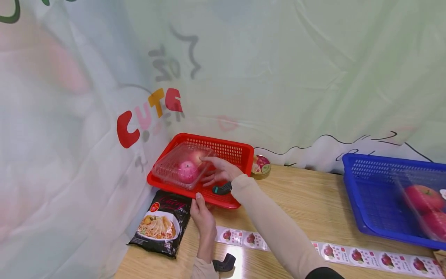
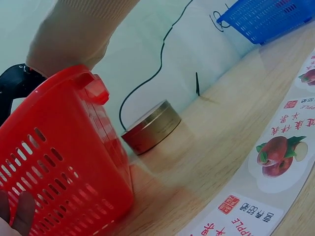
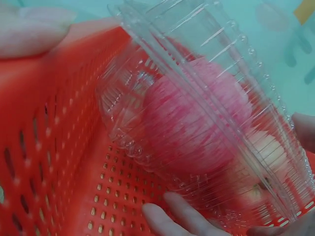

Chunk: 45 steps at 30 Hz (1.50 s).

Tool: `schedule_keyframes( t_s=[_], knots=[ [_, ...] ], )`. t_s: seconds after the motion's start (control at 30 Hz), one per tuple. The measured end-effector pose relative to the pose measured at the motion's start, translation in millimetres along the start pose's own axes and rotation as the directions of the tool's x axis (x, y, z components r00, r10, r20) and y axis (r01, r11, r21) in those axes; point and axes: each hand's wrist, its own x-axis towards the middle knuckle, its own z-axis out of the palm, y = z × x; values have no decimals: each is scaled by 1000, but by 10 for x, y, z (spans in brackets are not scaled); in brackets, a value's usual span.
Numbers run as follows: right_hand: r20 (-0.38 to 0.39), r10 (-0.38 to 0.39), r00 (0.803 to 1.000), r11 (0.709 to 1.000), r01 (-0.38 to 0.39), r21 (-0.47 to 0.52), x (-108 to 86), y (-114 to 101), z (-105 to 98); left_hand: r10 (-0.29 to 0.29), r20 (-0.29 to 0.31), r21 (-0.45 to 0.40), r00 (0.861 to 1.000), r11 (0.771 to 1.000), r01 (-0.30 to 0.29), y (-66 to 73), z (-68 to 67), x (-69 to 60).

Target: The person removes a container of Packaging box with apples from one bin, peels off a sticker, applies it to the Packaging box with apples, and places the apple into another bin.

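In the head view my right hand (image 1: pixel 223 170) reaches into the red basket (image 1: pixel 244 159) and grips the right end of a clear plastic box (image 1: pixel 167 168). The box tilts inside the basket; a pink apple (image 3: pixel 192 118) and a paler yellow-red apple (image 3: pixel 268 152) show through its wall. Seen from the right wrist, the thumb is at the box's side and fingers (image 3: pixel 184 214) reach beneath it. My left hand (image 1: pixel 203 217) holds the basket's front rim, thumb on top; its fingers (image 2: pixel 23 214) lie against the slotted outer wall in the left wrist view.
A black noodle packet (image 1: pixel 163 224) lies left of the basket, near the curtain. A round tin (image 1: pixel 261 166) stands behind its right side. A strip of apple labels (image 1: pixel 369 257) crosses the table. At right, a blue basket (image 1: pixel 369 205) holds another clear box of red apples (image 1: pixel 423 198).
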Motion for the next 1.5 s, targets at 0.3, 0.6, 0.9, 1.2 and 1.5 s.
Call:
schedule_keyframes(
  t_s=[0.3, 0.6, 0.9, 1.2, 1.5],
  knots=[
    [-5, 14, 1000, 1000, -14, 28, -22, 40, 54, 21, 6, 6, 1000, 1000, -21, 23, 5, -31],
    [-25, -20, 999, 994, 23, 102, -103, 57, 60, 26, 21, 27, 999, 999, -27, 5, 17, -61],
    [-47, -75, 996, 991, 80, 105, -176, 55, 27, 35, 39, 35, 999, 999, -36, -17, 44, -74],
    [-58, -122, 991, 991, 125, 57, -358, -24, 24, 42, 11, 77, 999, 996, -43, 6, 29, -59],
    [-8, -172, 985, 985, 172, -10, -605, -167, 87, 56, -22, 102, 998, 993, -53, 6, -5, -16]
  ],
)
